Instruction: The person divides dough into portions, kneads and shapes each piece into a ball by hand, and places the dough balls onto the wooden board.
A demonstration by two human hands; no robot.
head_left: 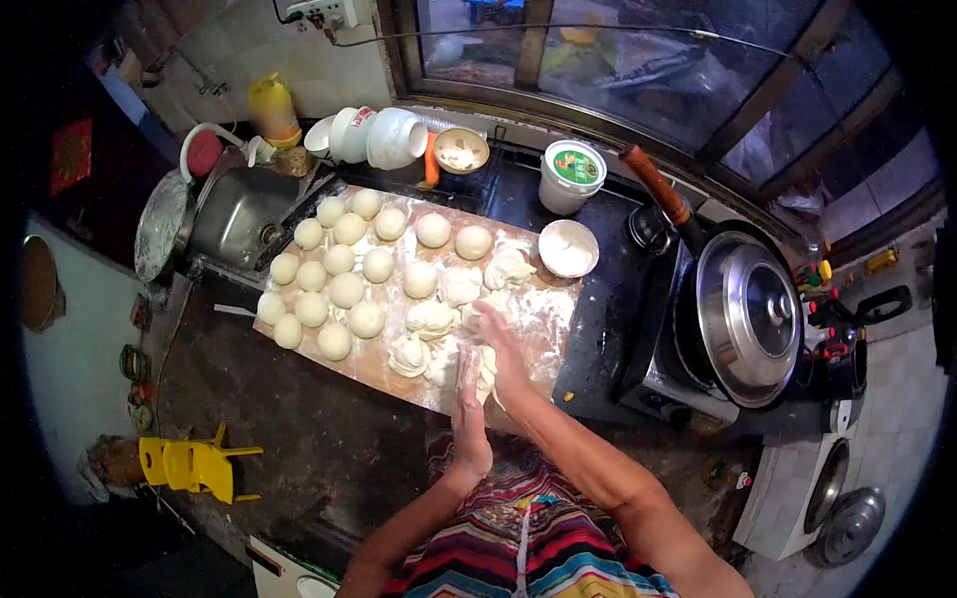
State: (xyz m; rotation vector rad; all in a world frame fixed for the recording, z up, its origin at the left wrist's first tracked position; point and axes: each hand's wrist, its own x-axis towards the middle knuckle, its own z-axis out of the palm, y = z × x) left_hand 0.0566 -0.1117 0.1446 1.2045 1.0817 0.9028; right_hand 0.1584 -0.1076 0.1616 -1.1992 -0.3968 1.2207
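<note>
My left hand (471, 414) stands on edge with its fingers stretched out, pressed along the left side of a dough lump (485, 375) at the board's front. Over the board, my right hand (503, 349) reaches forward with its fingers extended. Its palm is beside the same lump, and its fingertips lie by another piece of dough. Rough, torn dough lumps (432, 320) are around my hands. Smooth round dough balls (346, 290) fill the left part of the floured wooden board (543, 344).
A bowl of flour (568, 248) sits at the board's right corner, with a white tub (572, 177) behind it. A lidded wok (748, 317) stands on the stove at right. Stacked bowls (397, 139) are at the back, and a sink (235, 219) is at left.
</note>
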